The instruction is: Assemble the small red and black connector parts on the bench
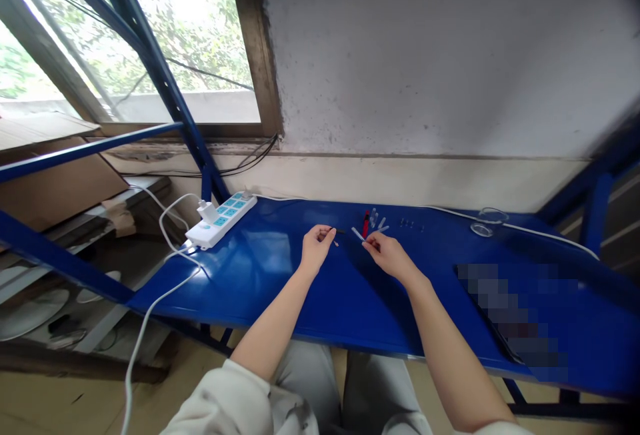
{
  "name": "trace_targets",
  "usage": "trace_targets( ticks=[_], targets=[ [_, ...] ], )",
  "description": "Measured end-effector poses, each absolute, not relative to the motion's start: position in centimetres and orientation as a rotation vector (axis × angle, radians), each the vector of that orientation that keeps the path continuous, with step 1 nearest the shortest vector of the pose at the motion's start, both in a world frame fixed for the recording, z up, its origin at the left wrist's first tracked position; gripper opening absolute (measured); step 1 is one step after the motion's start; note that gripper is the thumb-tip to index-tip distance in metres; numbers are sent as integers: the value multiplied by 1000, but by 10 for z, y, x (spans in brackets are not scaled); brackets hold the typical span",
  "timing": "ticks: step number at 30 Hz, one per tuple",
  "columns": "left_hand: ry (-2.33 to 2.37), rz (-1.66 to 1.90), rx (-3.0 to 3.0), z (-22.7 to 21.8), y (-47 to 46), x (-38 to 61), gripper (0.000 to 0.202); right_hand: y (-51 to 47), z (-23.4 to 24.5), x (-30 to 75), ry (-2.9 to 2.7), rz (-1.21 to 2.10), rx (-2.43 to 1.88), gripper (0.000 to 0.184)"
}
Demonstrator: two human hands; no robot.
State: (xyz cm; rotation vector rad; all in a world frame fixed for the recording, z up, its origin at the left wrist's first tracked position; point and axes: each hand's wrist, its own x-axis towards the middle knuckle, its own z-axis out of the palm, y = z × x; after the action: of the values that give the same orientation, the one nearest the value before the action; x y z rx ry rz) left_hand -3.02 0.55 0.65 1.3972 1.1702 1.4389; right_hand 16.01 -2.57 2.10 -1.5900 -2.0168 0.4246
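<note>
left hand (316, 246) fingers pinched | right hand (386, 253) fingers pinched | forearms outstretched

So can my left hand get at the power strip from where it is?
Probably yes. The power strip lies on the same blue shelf, left of the left hand, with bare surface between them. That hand already pinches a small dark piece.

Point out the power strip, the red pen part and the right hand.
power strip (223, 220): head view, on its white top face with the teal sockets.
red pen part (366, 224): head view, on the middle of its red barrel.
right hand (387, 254): head view, on the back of the hand.
</note>
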Motion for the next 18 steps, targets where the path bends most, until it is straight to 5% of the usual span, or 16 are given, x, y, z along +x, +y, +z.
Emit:
trace_targets(
  ticks=[18],
  targets=[
    [1172,1468,1306,16,-1,-31,26,-29,21,140,-2118,259,-1642,18]
  ],
)
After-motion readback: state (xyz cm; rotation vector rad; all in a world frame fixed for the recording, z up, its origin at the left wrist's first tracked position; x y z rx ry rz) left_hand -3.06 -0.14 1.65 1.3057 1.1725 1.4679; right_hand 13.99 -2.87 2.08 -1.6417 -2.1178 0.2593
